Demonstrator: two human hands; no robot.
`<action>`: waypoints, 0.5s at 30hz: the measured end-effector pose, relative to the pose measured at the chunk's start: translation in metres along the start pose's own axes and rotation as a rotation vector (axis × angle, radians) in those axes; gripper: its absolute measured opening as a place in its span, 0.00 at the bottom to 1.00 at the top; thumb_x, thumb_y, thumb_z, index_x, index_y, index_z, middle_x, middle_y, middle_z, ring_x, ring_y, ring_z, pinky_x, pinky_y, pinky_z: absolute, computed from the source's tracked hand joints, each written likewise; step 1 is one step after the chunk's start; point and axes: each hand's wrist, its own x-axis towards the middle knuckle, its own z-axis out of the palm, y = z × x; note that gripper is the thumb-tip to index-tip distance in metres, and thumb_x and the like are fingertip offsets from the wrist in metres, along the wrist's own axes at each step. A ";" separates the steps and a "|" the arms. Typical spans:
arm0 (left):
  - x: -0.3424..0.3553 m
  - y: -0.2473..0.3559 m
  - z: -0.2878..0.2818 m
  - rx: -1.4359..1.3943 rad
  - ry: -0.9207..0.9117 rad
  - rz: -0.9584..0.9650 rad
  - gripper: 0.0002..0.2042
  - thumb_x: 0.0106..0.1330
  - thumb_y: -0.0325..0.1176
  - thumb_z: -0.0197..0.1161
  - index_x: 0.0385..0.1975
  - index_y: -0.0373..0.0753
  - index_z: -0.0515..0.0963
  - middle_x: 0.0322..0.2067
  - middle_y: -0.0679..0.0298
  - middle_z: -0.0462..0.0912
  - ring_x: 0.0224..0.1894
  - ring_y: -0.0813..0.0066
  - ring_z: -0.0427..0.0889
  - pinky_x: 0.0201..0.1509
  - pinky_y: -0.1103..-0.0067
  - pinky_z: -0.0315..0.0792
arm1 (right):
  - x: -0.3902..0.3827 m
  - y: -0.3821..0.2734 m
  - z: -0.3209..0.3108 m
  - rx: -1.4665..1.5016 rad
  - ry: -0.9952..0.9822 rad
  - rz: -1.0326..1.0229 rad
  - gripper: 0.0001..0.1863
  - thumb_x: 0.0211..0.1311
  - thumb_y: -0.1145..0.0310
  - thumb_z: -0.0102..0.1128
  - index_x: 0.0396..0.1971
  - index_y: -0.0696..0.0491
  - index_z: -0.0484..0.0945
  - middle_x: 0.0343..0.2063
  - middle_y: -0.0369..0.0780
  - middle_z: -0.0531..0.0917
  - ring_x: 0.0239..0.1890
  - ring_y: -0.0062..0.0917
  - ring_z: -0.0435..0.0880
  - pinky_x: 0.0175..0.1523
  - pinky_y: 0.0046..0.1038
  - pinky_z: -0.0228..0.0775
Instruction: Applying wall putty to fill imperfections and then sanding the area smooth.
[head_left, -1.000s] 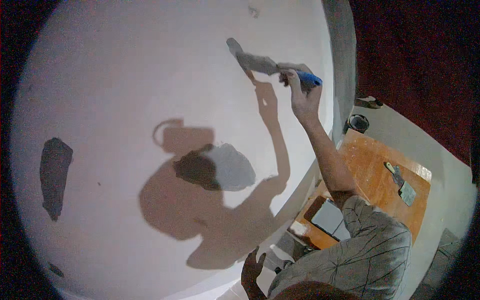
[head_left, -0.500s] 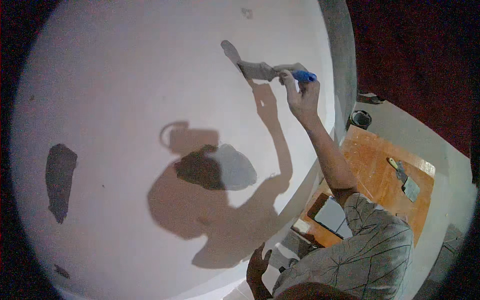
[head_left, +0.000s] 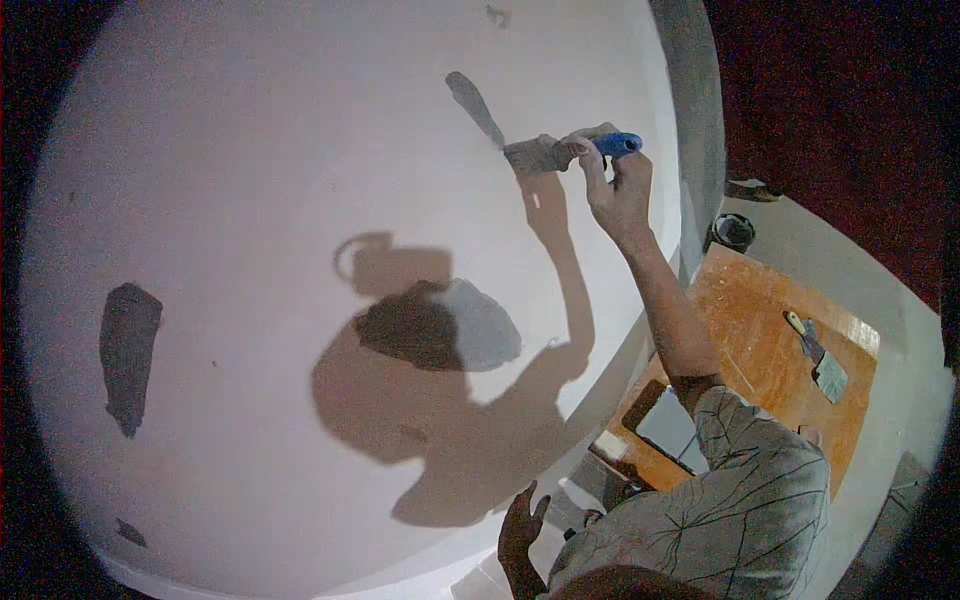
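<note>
My right hand (head_left: 622,190) is closed round the blue handle of a putty knife (head_left: 540,154), its grey-smeared blade against the pale wall (head_left: 250,180). Just beyond the blade's tip lies a narrow grey streak of filler (head_left: 473,103), slanting up and to the left. A broad grey patch (head_left: 485,325) sits lower on the wall, partly under the shadow of my head and arm. My left hand (head_left: 520,522) hangs low near the wall's bottom edge, fingers apart and holding nothing.
To the right stands an orange-brown wooden board (head_left: 740,300) bearing a second scraper (head_left: 828,378) with a yellow handle and a white, dark-edged flat object (head_left: 668,428). A dark pot (head_left: 734,232) is beside its far corner. Another long grey patch (head_left: 130,355) marks the wall's left.
My right hand and the putty knife have moved slightly right and down the wall, off the streak's middle to its lower end. More of the streak now shows.
</note>
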 end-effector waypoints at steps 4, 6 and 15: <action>0.002 -0.010 0.005 -0.015 -0.016 -0.050 0.30 0.74 0.53 0.56 0.69 0.40 0.67 0.64 0.45 0.73 0.68 0.49 0.71 0.72 0.62 0.64 | 0.011 -0.002 0.014 0.093 0.034 -0.060 0.04 0.67 0.73 0.62 0.35 0.56 0.84 0.33 0.40 0.88 0.29 0.23 0.83 0.34 0.24 0.71; 0.000 -0.011 0.007 0.003 0.026 -0.006 0.30 0.74 0.52 0.56 0.69 0.40 0.68 0.64 0.45 0.74 0.68 0.48 0.71 0.71 0.61 0.65 | 0.014 -0.007 0.021 0.161 0.029 -0.072 0.04 0.67 0.73 0.62 0.36 0.56 0.84 0.34 0.40 0.88 0.30 0.23 0.83 0.34 0.24 0.72; -0.010 -0.007 0.011 0.009 0.010 -0.045 0.30 0.74 0.53 0.56 0.69 0.40 0.67 0.63 0.42 0.74 0.67 0.46 0.71 0.71 0.60 0.64 | 0.001 -0.006 0.009 0.189 0.044 0.014 0.05 0.67 0.74 0.63 0.39 0.56 0.85 0.32 0.39 0.87 0.31 0.21 0.83 0.36 0.23 0.73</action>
